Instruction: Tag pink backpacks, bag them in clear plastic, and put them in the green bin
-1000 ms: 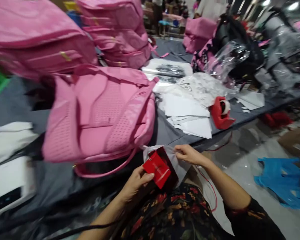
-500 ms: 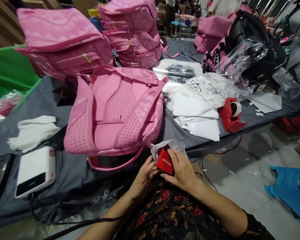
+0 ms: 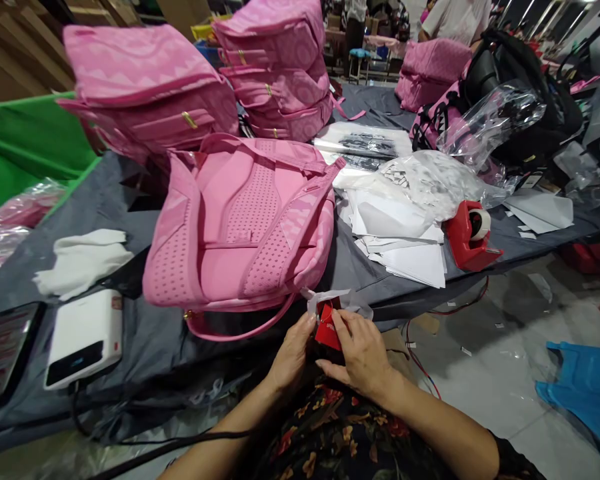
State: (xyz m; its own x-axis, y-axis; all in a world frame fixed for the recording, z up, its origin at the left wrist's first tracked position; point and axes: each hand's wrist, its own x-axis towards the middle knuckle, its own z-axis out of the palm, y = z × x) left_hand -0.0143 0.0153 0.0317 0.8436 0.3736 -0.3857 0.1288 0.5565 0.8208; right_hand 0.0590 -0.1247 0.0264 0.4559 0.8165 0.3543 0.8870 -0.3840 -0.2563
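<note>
Head view shows a long table under a dark grey cloth (image 3: 150, 340), running from the lower left to the right edge of the frame. At the top, just left of the middle, is a tall pile of pink cloth backpacks (image 3: 280, 83). One puffy pink backpack with dotted straps (image 3: 245, 230) lies in the middle, straps up. Right of it is a messy heap of flat white paper sheets (image 3: 410, 257), and beside that sits a chunky red plastic tape holder (image 3: 463, 247).

Two bare hands are near the bottom middle. The right hand (image 3: 365, 350) has bent fingers, and its thumb sticks out lower, apart from them. The left hand (image 3: 294, 350) is curled, thumb up, with its fingertips mostly hidden. I cannot tell if either hand pinches tight.

A thin whitish bag (image 3: 350, 300) peeks out above the hands. Smallest is a flat red card with pale letters (image 3: 326, 333), between the hands. The part I see is longer up and down. The right hand is nearer, with fingers over the card; the left thumb is just beside it.
</note>
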